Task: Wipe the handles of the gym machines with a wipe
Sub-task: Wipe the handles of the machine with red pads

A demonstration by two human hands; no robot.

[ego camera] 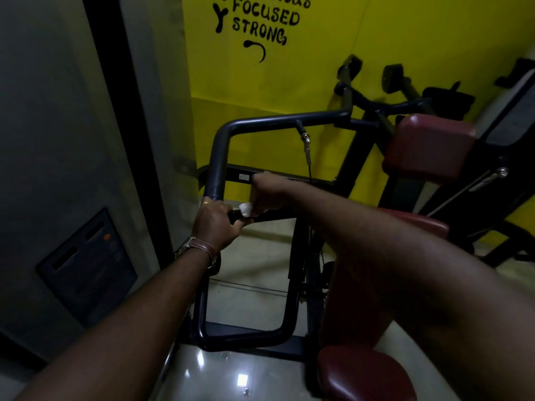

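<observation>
A dark metal handle bar (217, 169) of a gym machine bends up and to the right in the middle of the view. My left hand (215, 224), with a brown-strapped watch at the wrist, grips the lower end of this bar where a short black grip (235, 216) sticks out. My right hand (267, 195) holds a small bunched white wipe (246, 209) against that black grip, just right of my left hand. The right hand is blurred.
Maroon pads (428, 146) and a maroon seat (364, 374) of the machine stand to the right. A yellow wall (390, 33) with black lettering is behind. A grey wall with a dark panel (86, 270) is on the left. The machine's base frame (243, 337) rests on a glossy floor.
</observation>
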